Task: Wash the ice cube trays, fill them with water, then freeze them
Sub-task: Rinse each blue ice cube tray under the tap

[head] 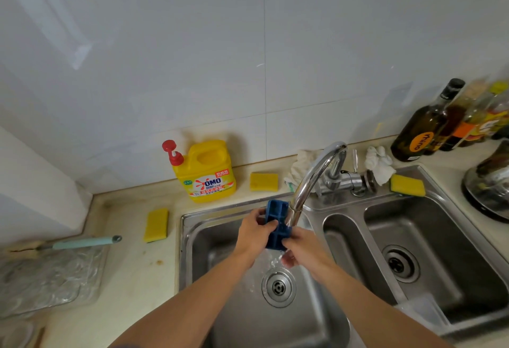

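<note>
Fingers of left hand [254,230] curl round blue ice cube tray [276,223]; right hand [298,248] grips its lower end. Tray upright under faucet [311,179], over left sink [192,237]. Best tilt cells into stream, rub each.

Left hand [254,228]: your fingers curl round the left edge of the blue tray [276,214].
Right hand [301,248]: you grip the tray's lower end, fingers curled beneath.
Forearms: both bare, stretched forward, converging at the wrists.
</note>
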Available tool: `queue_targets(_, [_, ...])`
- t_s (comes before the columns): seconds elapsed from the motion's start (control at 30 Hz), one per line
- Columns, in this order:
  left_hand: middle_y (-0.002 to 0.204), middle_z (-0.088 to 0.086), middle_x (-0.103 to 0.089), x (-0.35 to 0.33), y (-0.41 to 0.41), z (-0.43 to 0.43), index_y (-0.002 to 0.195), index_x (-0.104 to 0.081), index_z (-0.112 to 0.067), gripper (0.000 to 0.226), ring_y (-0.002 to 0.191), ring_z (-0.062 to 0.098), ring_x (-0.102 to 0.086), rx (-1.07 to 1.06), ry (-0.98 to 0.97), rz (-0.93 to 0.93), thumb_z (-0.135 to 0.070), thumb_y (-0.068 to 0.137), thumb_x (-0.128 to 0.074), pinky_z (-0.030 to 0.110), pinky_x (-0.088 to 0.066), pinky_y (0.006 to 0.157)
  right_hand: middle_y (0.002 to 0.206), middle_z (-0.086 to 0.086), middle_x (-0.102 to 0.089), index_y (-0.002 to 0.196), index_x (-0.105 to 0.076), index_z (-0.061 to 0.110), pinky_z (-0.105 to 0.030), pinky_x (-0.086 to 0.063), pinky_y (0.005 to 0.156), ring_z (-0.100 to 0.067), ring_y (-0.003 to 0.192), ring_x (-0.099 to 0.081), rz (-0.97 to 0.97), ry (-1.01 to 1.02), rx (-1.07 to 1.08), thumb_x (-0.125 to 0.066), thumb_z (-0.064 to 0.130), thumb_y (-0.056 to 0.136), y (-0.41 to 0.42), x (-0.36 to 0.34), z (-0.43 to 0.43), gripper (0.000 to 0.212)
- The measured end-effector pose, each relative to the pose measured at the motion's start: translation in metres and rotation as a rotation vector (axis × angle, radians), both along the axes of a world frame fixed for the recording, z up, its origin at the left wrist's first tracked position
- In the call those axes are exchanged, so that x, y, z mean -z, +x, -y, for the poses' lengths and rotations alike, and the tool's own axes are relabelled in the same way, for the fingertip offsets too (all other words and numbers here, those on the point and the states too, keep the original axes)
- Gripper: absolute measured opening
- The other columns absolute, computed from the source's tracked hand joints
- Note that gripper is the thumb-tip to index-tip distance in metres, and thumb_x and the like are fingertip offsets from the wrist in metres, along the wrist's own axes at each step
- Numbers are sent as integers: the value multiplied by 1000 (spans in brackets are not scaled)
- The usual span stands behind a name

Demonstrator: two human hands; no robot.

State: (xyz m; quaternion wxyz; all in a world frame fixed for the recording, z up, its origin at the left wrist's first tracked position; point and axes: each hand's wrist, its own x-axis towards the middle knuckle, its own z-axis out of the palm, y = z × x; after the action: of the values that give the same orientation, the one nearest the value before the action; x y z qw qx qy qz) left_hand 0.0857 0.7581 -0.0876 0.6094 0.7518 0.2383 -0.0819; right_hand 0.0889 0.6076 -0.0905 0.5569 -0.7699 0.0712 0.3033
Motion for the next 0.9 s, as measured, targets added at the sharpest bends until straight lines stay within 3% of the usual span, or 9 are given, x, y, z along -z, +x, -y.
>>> queue_targets(0.27, [103,-11,-71,0,-1,3,103,-61,-40,26,96,8,-68,-24,-85,27,-18,92,-69,23,-52,76,76,-17,-75,109,-66,7,-33,-61,62,-25,60,-71,9,-8,41,-52,-3,97,2,-5,5,21])
queue_targets(0.43, [107,-2,-76,5,2,15,112,-68,-24,18,101,17,-72,-17,-249,-32,-18,95,-67,38,-58,89,81,-14,-74,100,-69,7,-27,-54,56,-15,55,-65,113,-58,136,-58,4,96,5,-10,19,13])
queue_targets(0.6, [105,5,-78,8,5,34,117,-66,-17,21,92,19,-76,19,-430,-101,-12,98,-61,26,-58,65,72,-11,-74,89,-70,13,-29,-51,53,-16,53,-62,194,-56,264,-65,9,96,6,-16,38,10])
queue_targets(0.77, [110,4,-76,9,7,47,122,-64,-21,26,97,19,-74,33,-442,-141,-9,101,-54,27,-59,69,80,-10,-74,93,-68,14,-20,-53,54,-11,56,-64,197,-88,245,-65,13,97,5,-15,50,5])
queue_targets(0.9, [111,6,-75,10,6,45,121,-64,-20,27,98,22,-73,14,-413,-136,-6,100,-54,32,-61,69,80,-12,-74,94,-68,11,-28,-54,57,-15,56,-64,190,-80,241,-65,11,96,3,-13,48,4])
